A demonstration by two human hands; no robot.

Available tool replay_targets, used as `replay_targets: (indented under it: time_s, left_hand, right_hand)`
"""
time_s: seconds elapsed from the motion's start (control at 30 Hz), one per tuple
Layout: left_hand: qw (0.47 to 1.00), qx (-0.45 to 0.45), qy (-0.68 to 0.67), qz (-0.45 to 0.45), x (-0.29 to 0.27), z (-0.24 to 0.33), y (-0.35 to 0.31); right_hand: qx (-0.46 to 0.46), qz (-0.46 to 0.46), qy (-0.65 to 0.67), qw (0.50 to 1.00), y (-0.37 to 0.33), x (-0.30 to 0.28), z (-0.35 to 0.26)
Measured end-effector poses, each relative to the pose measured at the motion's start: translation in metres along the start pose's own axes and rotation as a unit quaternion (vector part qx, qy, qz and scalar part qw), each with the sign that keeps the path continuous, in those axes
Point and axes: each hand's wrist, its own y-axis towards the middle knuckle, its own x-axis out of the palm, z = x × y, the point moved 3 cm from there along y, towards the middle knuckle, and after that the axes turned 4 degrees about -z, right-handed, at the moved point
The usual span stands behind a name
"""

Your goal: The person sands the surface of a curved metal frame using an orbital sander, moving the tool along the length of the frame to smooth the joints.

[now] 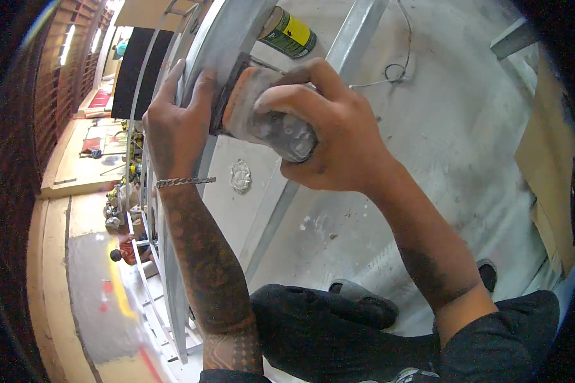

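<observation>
My right hand (pixel 338 124) is wrapped around the dusty grey body of a palm sander (pixel 291 137). The sander's orange-edged, dark pad sits flat against the side of a wide grey metal beam (pixel 230 38). Just left of the tool, my left hand (pixel 179 121) grips the same beam, with fingers and thumb pressed over its face. A chain bracelet (pixel 185 182) circles my left wrist. Part of the sander's body is hidden by my right fingers.
Behind the beam, a tin with a yellow label (pixel 294 35) lies tilted on the dusty floor (pixel 441 115). A thin cable (pixel 396 70) loops there. More metal bars (pixel 358 32) cross below my hands. Brown cardboard (pixel 546 153) stands right; a person (pixel 129 250) is far left.
</observation>
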Motion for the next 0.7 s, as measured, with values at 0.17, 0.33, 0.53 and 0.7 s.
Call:
replay_targets:
  time_s: [0.17,0.33,0.53,0.7]
  left_hand:
    - [0.992,0.059,0.110,0.008,0.007,0.005,-0.003]
    - [0.993,0.044,0.106,0.009,0.003,0.007,-0.002]
    - [0.997,0.031,0.074,0.006,0.005,0.008,-0.004]
    - [0.998,-0.001,0.052,-0.027,0.001,0.010,-0.005]
  right_hand:
    - [0.049,0.000,0.001,0.999,-0.022,0.005,0.016]
    - [0.079,0.008,0.010,0.997,-0.034,0.009,0.021]
    - [0.044,0.026,0.004,0.999,-0.017,0.005,0.016]
    - [-0.024,0.015,0.005,1.000,-0.011,0.008,0.001]
